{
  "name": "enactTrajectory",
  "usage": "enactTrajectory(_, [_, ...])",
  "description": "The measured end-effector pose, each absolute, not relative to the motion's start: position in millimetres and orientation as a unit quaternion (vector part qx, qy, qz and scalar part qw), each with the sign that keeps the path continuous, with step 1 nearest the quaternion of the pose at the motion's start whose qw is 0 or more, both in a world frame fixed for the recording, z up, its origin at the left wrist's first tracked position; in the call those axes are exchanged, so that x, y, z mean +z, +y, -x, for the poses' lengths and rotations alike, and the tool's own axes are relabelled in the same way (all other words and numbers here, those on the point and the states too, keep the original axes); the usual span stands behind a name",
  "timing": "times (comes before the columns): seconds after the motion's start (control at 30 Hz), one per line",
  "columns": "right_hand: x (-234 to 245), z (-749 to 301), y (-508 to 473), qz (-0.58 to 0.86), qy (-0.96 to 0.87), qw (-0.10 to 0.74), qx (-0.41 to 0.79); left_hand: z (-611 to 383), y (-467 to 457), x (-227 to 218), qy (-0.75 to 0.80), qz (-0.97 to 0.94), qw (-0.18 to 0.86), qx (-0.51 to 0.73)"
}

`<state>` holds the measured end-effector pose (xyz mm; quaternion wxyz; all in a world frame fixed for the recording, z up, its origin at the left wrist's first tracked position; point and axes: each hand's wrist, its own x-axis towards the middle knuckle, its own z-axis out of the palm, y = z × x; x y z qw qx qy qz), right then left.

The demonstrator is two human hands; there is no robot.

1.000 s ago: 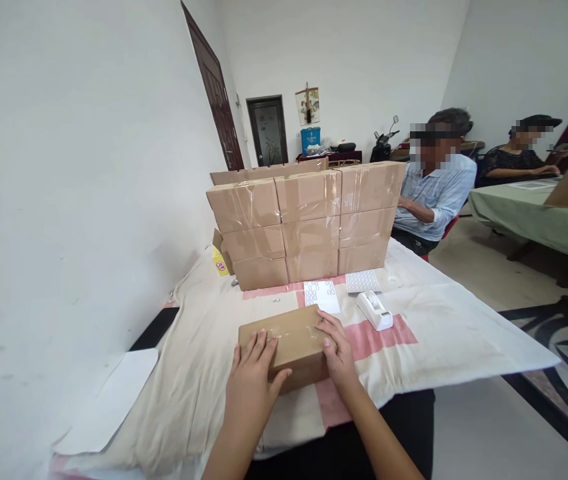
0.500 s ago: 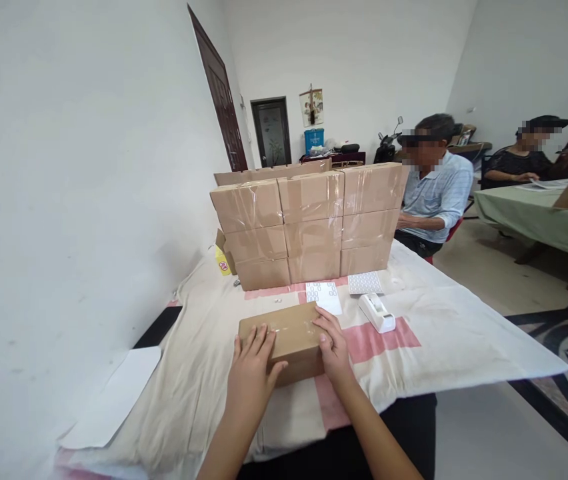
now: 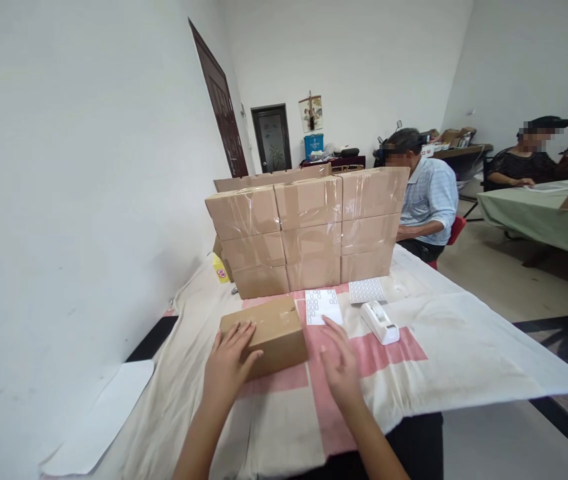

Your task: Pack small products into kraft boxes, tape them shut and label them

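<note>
A closed brown cardboard box (image 3: 277, 340) lies on the cloth-covered table in front of me. My left hand (image 3: 231, 353) rests on its left top side, fingers spread and thumb along the near edge. To the right of the box, apart from it, my right hand (image 3: 339, 357) hovers with fingers loosely apart and nothing between them. Just beyond those fingertips lies a white sticker sheet (image 3: 325, 308) with some labels on it. A second, fuller sticker sheet (image 3: 367, 291) sits farther right, and a white tape dispenser (image 3: 380, 323) stands near it.
Several taped cardboard boxes (image 3: 309, 230) form a wall across the table. At the left edge lie a white sheet (image 3: 109, 417) and a black flat item (image 3: 151, 339). A yellow carton (image 3: 220, 268) stands by the stack. Two people sit beyond, one in a light blue shirt (image 3: 431, 193).
My right hand has left the box and moved beside it, toward the sticker sheet. The box has shifted left and turned slightly under my left hand.
</note>
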<state>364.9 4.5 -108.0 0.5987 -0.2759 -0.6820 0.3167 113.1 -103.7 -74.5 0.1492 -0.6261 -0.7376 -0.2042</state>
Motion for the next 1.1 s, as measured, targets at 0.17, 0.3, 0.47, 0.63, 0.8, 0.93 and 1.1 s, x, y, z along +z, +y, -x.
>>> enactTrajectory(0.17, [-98.5, -449.0, 55.7, 0.447, -0.622, 0.63, 0.129, -79.1, -86.6, -72.8, -0.758, 0.611, 0.125, -0.19])
enactTrajectory(0.3, [-114.3, -495.9, 99.4, 0.525, -0.614, 0.539, 0.239, -71.5, -83.0, -68.3, -0.764, 0.614, 0.092, -0.176])
enactTrajectory(0.47, [-137.3, -514.1, 114.3, 0.541, -0.608, 0.487, 0.316, -76.9, -85.9, -39.8, -0.787, 0.594, 0.083, -0.142])
enactTrajectory(0.63, [-130.6, -516.1, 123.6, 0.538, -0.568, 0.474, 0.405, -148.1, -54.6, -21.2, -0.721, 0.638, 0.16, -0.217])
enactTrajectory(0.8, [-119.4, -520.1, 140.7, 0.563, -0.491, 0.455, 0.484, -282.0, 30.8, -70.2, -0.451, 0.743, -0.063, -0.491])
enactTrajectory(0.93, [-114.2, -523.8, 150.3, 0.588, -0.476, 0.404, 0.514, -338.4, 101.2, -111.0, -0.491, 0.798, -0.142, -0.32])
enactTrajectory(1.1, [-104.0, -516.8, 155.6, 0.577, -0.482, 0.362, 0.552, -338.9, 137.3, -137.5, -0.502, 0.807, -0.141, -0.278])
